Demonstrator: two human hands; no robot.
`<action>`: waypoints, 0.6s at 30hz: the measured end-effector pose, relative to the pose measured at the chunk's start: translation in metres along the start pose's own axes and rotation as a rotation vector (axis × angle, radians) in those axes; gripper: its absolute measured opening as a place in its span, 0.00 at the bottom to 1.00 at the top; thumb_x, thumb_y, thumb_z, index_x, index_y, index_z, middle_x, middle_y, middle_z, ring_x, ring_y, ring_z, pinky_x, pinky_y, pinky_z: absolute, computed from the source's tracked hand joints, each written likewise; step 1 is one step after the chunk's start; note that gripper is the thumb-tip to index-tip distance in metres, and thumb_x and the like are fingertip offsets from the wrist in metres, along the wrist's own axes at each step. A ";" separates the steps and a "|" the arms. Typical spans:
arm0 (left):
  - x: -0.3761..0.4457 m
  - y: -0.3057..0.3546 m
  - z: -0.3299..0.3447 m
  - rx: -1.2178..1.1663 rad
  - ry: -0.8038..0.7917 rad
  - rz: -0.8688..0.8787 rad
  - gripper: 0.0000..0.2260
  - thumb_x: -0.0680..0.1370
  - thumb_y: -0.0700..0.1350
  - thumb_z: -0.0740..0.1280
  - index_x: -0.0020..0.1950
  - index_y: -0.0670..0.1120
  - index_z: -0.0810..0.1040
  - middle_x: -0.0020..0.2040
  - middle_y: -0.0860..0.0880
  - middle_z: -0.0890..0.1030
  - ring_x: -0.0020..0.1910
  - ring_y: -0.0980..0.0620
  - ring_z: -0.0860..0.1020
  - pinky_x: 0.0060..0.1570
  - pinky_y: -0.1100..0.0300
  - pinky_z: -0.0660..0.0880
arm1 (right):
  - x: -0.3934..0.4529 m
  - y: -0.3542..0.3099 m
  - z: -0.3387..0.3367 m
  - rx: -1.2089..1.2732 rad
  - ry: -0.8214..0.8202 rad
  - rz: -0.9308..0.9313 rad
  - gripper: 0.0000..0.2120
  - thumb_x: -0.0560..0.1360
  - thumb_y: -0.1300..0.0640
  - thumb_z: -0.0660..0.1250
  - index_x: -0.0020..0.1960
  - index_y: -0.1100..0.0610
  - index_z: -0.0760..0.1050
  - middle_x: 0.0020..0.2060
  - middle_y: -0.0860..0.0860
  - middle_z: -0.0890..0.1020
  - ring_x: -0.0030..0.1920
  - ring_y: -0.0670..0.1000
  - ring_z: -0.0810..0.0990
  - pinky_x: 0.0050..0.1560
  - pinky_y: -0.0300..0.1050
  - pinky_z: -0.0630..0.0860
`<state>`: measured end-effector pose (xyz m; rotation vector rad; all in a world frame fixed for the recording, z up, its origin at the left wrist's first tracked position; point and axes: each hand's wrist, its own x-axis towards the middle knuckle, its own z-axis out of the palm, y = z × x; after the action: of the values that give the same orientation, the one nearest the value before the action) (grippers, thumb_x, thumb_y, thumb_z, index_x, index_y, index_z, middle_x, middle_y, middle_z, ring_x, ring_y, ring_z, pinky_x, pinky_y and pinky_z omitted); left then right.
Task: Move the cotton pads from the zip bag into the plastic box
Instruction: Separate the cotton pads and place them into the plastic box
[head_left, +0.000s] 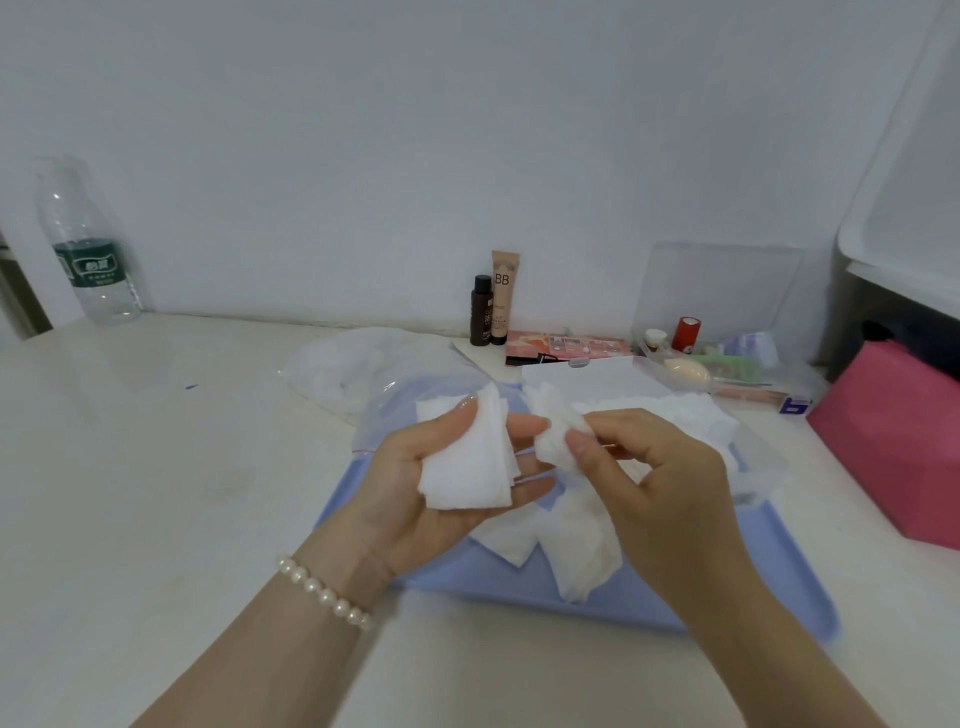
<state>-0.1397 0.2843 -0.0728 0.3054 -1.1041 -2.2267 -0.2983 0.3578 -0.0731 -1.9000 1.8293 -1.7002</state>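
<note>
L hand (415, 483) grips cotton pads (467, 462), "BB" tube (504, 296), bottle label (93, 262) prob. illegible

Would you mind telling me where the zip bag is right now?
In the head view, the zip bag lies on the table, left of centre, behind the left hand and partly over the blue tray's far-left corner.

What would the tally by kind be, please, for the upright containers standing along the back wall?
Clear water bottle: 1
Dark small bottle: 1
Beige tube marked BB: 1
Red canister: 1
Total: 4
</note>
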 end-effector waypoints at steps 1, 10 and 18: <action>0.001 0.000 0.000 -0.007 0.004 0.001 0.22 0.61 0.52 0.77 0.46 0.36 0.84 0.49 0.39 0.83 0.51 0.42 0.81 0.59 0.45 0.74 | 0.000 0.000 0.000 0.001 0.000 0.008 0.10 0.72 0.54 0.63 0.43 0.56 0.82 0.38 0.42 0.81 0.42 0.40 0.77 0.42 0.25 0.68; 0.000 -0.002 0.001 0.079 -0.028 -0.039 0.24 0.65 0.51 0.76 0.54 0.37 0.81 0.57 0.39 0.80 0.57 0.43 0.79 0.58 0.47 0.75 | 0.001 0.000 0.000 -0.007 -0.032 0.057 0.14 0.73 0.52 0.60 0.38 0.60 0.77 0.34 0.48 0.78 0.38 0.46 0.73 0.37 0.33 0.68; 0.002 -0.007 0.006 0.044 0.076 -0.054 0.20 0.71 0.46 0.64 0.55 0.33 0.79 0.57 0.38 0.80 0.55 0.44 0.80 0.50 0.52 0.79 | 0.005 -0.005 -0.007 0.305 0.045 0.272 0.05 0.74 0.59 0.66 0.40 0.58 0.76 0.32 0.48 0.79 0.34 0.45 0.75 0.36 0.36 0.73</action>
<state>-0.1468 0.2903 -0.0743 0.4400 -1.1172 -2.2209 -0.3008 0.3601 -0.0638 -1.4384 1.6362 -1.8114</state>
